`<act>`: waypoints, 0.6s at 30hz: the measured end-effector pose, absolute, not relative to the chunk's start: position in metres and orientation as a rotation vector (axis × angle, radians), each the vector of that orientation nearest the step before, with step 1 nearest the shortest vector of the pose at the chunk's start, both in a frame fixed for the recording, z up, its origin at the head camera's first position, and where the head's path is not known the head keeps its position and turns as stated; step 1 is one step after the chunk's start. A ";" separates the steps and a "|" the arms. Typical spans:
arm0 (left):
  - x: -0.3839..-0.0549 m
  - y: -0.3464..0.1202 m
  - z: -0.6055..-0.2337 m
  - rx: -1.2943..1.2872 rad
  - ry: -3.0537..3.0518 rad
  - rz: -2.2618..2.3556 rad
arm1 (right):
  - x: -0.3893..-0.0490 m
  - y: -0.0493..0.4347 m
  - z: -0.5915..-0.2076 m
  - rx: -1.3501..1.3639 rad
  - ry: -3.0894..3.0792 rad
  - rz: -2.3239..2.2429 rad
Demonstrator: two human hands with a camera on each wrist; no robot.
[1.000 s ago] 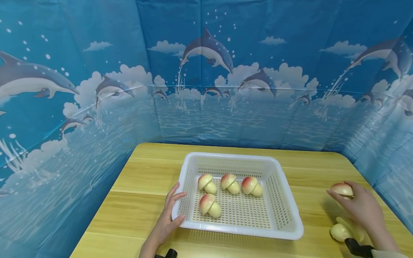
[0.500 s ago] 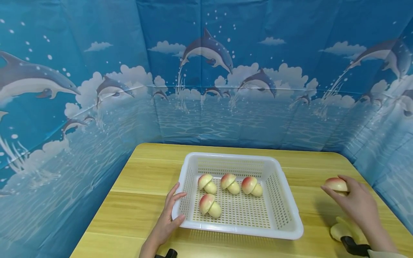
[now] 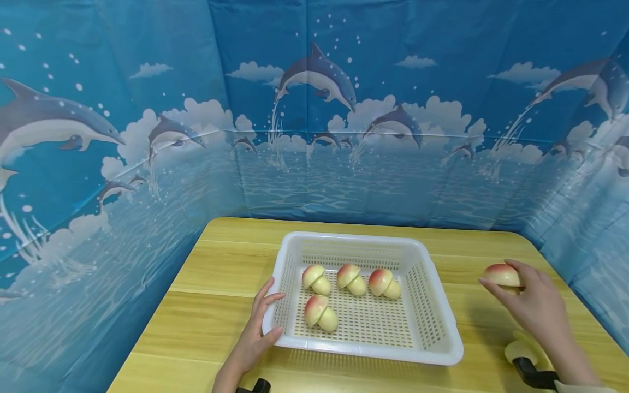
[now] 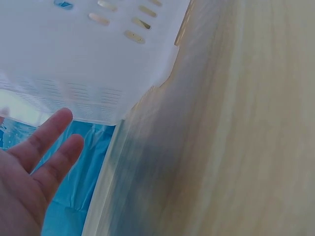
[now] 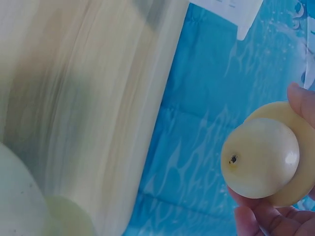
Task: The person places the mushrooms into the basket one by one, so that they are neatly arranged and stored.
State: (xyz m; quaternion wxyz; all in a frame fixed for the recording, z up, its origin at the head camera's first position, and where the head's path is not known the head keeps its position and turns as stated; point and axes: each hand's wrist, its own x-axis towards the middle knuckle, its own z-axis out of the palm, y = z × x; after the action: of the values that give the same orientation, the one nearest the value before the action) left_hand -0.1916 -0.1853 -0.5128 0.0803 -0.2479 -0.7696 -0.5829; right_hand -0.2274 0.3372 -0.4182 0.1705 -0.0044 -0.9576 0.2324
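A white plastic basket (image 3: 373,355) with slotted walls stands mid-table. Inside lie several toy mushrooms (image 3: 318,311) with red-tinged caps and pale stems. At its left side rests my left hand (image 3: 253,333), touching the rim with straight, spread fingers; two of those fingers (image 4: 59,152) extend beside the wall in the left wrist view. Off to the right, my right hand (image 3: 538,300) holds another toy mushroom (image 3: 500,274) above the table, cap up, between thumb and fingers. From below, in the right wrist view, its round stem (image 5: 261,157) shows a small dark spot.
More pale mushroom shapes (image 3: 517,349) lie on the table under the right wrist, partly hidden by the black wrist mount (image 3: 533,376). The wooden table (image 3: 211,305) ends against a blue dolphin-print curtain (image 3: 314,174) at the back and sides.
My right hand has moved left and slightly away from me, carrying the mushroom from near the others on the right. The left hand and basket stay in place.
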 end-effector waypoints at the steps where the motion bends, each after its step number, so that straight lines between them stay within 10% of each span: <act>1: -0.192 -0.185 -0.513 -0.741 -2.302 -1.744 | -0.227 0.336 -0.417 -0.008 -2.716 0.659; 18: -0.191 -0.186 -0.514 -0.733 -2.318 -1.708 | -0.223 0.316 -0.409 0.038 -2.656 0.659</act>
State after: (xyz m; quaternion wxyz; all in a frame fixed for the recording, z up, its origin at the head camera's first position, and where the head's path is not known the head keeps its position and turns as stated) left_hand -0.1914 -0.1859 -0.5137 0.0850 -0.2459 -0.7773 -0.5728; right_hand -0.2231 0.3163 -0.4093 0.2010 0.0137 -0.9507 0.2358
